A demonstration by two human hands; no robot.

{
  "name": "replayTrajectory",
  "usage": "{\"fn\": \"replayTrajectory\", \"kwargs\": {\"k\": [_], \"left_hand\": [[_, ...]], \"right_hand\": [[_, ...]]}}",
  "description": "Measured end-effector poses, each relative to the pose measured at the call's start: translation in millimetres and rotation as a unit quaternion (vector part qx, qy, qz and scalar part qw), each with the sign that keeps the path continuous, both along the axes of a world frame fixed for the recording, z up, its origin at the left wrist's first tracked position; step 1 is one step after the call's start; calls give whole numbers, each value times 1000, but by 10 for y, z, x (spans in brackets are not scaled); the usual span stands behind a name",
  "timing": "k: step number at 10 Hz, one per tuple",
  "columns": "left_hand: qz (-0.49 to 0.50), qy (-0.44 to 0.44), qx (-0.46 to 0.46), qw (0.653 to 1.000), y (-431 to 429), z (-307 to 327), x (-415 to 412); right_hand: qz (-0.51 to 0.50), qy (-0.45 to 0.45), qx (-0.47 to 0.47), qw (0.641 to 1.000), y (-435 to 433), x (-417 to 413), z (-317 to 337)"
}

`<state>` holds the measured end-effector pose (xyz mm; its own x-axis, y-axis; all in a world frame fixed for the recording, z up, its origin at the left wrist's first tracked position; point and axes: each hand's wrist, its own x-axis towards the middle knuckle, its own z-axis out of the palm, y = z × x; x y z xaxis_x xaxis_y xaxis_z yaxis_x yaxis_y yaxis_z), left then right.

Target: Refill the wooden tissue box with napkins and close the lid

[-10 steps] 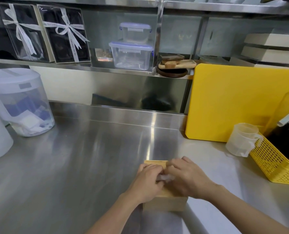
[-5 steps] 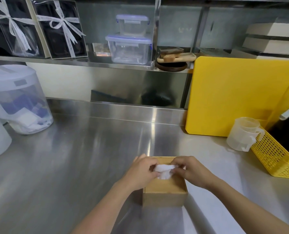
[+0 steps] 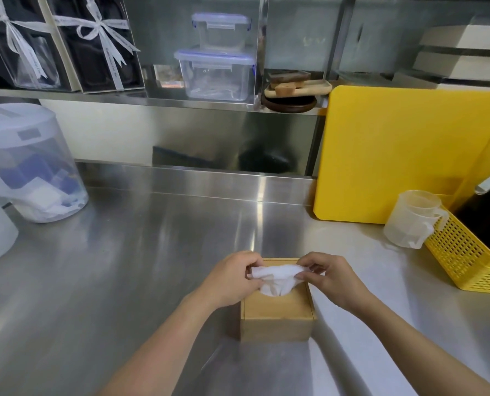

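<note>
Box: wooden tissue box [image 3: 278, 320] stands on the steel counter [image 3: 141, 267], near its front edge, between the two forearms.
Lid: wooden lid [image 3: 294, 302] appears seated flat on the box; far edge hidden by the hands.
Napkin: white napkin [image 3: 276, 277] rises out of the lid's opening, bunched at the base, spread wide at the top.
Left hand: left hand [image 3: 229, 281] has its fingers curled, pinching the napkin's left end.
Right hand: right hand [image 3: 335, 281] pinches the right end between thumb and fingertips.
Step, as judged: late stage; refill looks done, top napkin is being dressed through the slot.
Next move calls for: a light, even pull, then let go; check that the lid sits flush.
Nearby: measuring cup [image 3: 412, 221] and yellow basket [image 3: 467, 258] stand well apart to the right.
</note>
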<state>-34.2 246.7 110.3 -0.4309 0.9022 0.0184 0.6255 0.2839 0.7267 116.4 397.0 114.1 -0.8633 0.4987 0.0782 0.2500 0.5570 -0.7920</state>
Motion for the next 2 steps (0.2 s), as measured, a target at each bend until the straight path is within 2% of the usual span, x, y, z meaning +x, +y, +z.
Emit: {"fn": "replayTrajectory", "kwargs": {"k": [2], "left_hand": [[24, -55, 0, 998, -89, 34, -120]], "right_hand": [[-24, -22, 40, 999, 4, 19, 6]]}}
